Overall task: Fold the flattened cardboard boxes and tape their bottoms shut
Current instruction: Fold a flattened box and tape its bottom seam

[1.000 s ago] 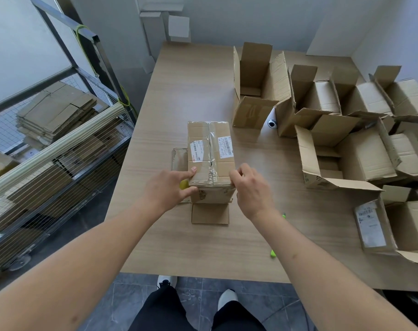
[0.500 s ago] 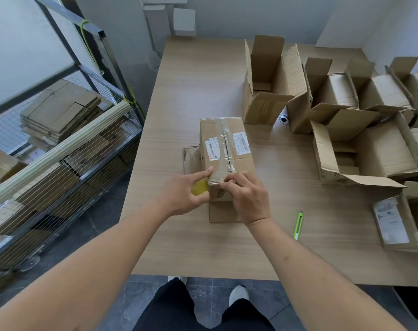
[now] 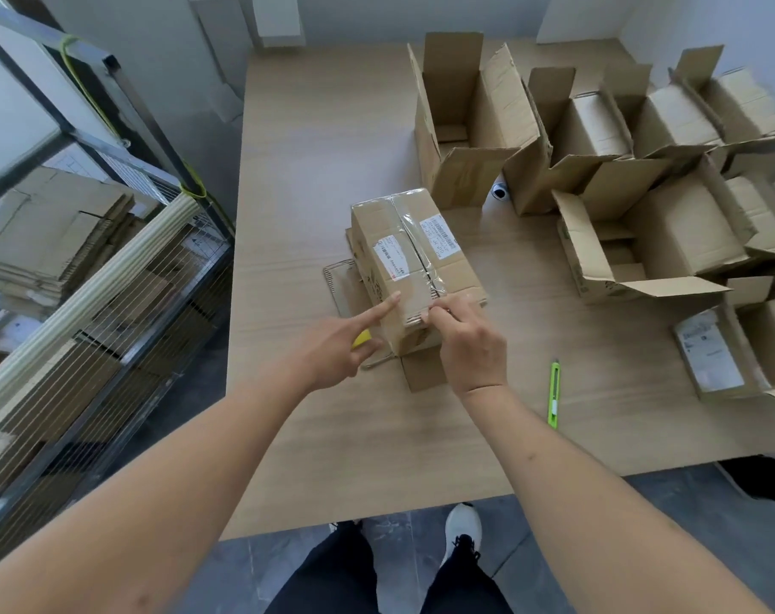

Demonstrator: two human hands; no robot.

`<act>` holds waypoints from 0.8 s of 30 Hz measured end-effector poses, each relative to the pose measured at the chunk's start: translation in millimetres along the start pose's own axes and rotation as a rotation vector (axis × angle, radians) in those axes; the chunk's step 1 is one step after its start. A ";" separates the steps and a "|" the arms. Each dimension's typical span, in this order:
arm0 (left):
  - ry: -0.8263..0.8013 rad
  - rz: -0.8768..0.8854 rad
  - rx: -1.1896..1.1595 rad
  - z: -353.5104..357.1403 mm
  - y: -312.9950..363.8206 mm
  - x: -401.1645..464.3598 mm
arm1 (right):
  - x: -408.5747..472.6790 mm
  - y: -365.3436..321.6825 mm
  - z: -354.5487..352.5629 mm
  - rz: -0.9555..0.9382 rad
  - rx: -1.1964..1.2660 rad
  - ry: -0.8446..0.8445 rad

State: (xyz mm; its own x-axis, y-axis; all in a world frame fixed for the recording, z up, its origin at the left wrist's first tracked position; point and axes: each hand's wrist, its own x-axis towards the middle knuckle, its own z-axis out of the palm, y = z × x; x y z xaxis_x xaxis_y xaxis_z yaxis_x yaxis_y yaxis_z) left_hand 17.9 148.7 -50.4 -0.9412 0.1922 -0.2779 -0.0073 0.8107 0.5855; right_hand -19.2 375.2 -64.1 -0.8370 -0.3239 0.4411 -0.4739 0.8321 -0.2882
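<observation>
A small cardboard box (image 3: 454, 277) stands bottom-up on the wooden table (image 3: 323, 139), its lower flaps splayed out beneath it. Clear tape (image 3: 414, 241) runs along its top seam between two white labels. My left hand (image 3: 332, 354) lays its straight index finger on the box's near top edge, while its lower fingers curl round a mostly hidden yellow object (image 3: 361, 339). My right hand (image 3: 472, 343) has curled fingers pinching the tape end at the near edge of the seam.
Several open folded boxes (image 3: 465, 126) crowd the right and far side of the table. A green utility knife (image 3: 554, 394) lies right of my right arm. A wire cart (image 3: 110, 277) with flattened cardboard stacks (image 3: 53, 223) stands on the left.
The box has turned slightly clockwise. My left thumb gave way to an extended index finger on the near edge. My right hand slid from the box's right side to the tape seam.
</observation>
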 end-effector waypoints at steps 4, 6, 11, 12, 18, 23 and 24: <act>0.003 -0.073 0.041 9.7 20.6 14.6 | 2.7 -0.7 -12.3 0.156 0.032 -0.148; 0.058 -0.105 0.029 17.9 30.0 15.7 | 2.1 6.1 -15.1 0.171 0.121 -0.247; 0.146 -0.160 -0.008 42.1 46.7 14.7 | -24.5 38.5 -25.4 0.246 0.314 -0.177; 0.168 -0.166 -0.021 46.5 49.6 16.0 | -33.7 47.0 -27.7 0.313 0.284 -0.141; 0.267 -0.142 -0.112 66.6 59.2 18.0 | -83.6 103.0 -31.3 0.738 -0.014 -0.419; 0.301 -0.124 -0.127 73.2 62.5 16.1 | -120.0 124.2 -19.8 0.860 -0.096 -0.518; 0.306 -0.119 -0.143 73.0 61.6 16.1 | -123.3 125.4 -15.6 0.866 -0.074 -0.507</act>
State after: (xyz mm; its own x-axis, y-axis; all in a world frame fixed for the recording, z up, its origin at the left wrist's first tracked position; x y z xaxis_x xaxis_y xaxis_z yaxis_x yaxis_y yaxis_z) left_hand 26.9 242.0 -74.4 -0.9883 -0.0907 -0.1226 -0.1499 0.7276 0.6694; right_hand 28.9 526.5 -141.3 -0.9112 0.2664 -0.3144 0.3565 0.8923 -0.2770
